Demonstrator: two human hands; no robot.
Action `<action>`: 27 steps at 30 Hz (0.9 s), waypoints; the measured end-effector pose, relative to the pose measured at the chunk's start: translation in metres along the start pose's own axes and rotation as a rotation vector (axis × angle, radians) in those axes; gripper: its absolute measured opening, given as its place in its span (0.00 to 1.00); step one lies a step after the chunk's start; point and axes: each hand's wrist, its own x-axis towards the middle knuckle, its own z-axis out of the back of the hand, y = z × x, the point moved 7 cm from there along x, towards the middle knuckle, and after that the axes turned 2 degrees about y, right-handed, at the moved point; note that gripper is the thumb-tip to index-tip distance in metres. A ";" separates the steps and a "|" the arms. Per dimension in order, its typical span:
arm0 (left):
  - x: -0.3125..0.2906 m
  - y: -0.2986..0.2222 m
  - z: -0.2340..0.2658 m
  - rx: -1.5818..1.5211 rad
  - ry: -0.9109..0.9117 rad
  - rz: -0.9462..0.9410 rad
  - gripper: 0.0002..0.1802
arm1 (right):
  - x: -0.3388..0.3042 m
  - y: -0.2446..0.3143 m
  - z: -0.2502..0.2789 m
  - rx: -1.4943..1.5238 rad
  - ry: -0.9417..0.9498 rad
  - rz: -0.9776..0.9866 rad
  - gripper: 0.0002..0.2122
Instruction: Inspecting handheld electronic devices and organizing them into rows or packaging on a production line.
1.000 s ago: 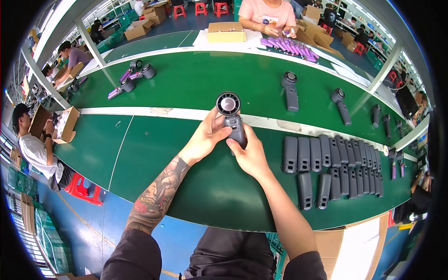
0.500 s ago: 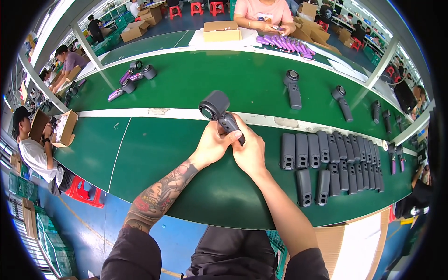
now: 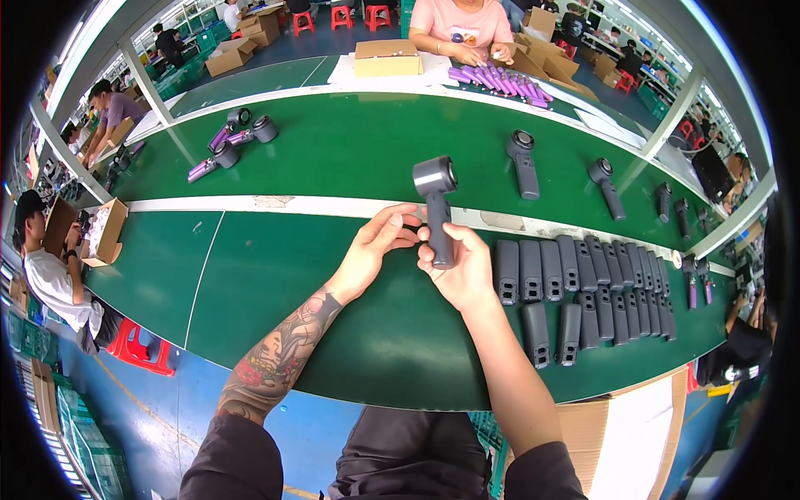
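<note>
Holding a dark grey handheld fan (image 3: 437,208) upright above the middle of the green bench (image 3: 275,283), the right hand (image 3: 457,265) is wrapped around the lower half of the handle, with the round head sticking up and tipped a bit to the left. The left hand (image 3: 377,250) isn't gripping the body at all; its fingertips pinch at something small and dark right against the side of the handle, and I honestly can't tell what that bit is. Biggest risk I see: the grip sits low while the chunky head sits high, so any hard push from the left fingers could twist the fan in the palm or let it slip down onto the bench. That smooth matte plastic doesn't offer much to hang on to either. If it drops to the right it would knock into the rows of grey handle shells (image 3: 583,275) lined up near the right end of the bench, and those look light enough to scatter. The shells are long, rounded, hollow-looking pieces with the same dull finish. Further back, past the pale strip (image 3: 275,202) running along the bench, more finished fans (image 3: 523,162) lie flat on the smooth green surface, and a couple of purple ones (image 3: 218,156) sit toward the far left.
</note>
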 end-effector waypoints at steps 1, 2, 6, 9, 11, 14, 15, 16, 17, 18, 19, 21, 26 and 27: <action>0.000 0.000 0.000 0.014 0.020 0.002 0.21 | 0.000 0.001 0.000 0.132 0.031 -0.021 0.18; 0.001 0.000 0.000 0.028 0.040 0.004 0.22 | 0.000 0.001 0.000 0.264 0.061 -0.043 0.18; 0.000 -0.002 -0.004 0.062 0.074 0.003 0.21 | -0.002 0.008 -0.009 -0.007 -0.055 0.006 0.18; 0.000 -0.002 -0.002 0.099 0.048 0.005 0.20 | -0.002 0.010 -0.008 -0.080 -0.038 0.001 0.18; 0.000 -0.003 0.005 0.155 -0.032 0.003 0.19 | -0.002 0.011 -0.011 -0.048 0.083 -0.041 0.18; 0.000 0.000 0.009 0.188 -0.068 0.002 0.19 | -0.002 0.014 -0.006 -0.093 0.050 -0.017 0.16; 0.000 0.001 0.009 0.197 -0.073 -0.001 0.19 | -0.001 0.015 -0.001 -0.153 -0.035 0.022 0.15; 0.000 0.002 0.010 0.207 -0.079 -0.004 0.18 | -0.001 0.017 0.004 -0.212 -0.120 0.060 0.15; 0.000 0.003 0.010 0.217 -0.084 -0.008 0.18 | -0.002 0.022 0.011 -0.271 -0.204 0.098 0.14; 0.000 0.003 0.009 0.214 -0.078 -0.005 0.18 | -0.001 0.024 0.014 -0.272 -0.211 0.102 0.14; 0.001 0.003 0.008 0.223 -0.074 -0.005 0.18 | -0.003 0.041 0.019 -0.548 -0.314 0.279 0.13; 0.001 0.003 0.006 0.242 -0.068 -0.006 0.17 | -0.013 0.070 0.014 -1.104 -0.513 0.635 0.13; 0.000 0.002 0.010 0.293 -0.082 -0.002 0.17 | -0.021 0.075 0.005 -1.932 -0.657 0.706 0.17; -0.001 0.001 0.013 0.306 -0.088 0.000 0.17 | -0.019 0.071 0.003 -2.115 -0.665 0.661 0.18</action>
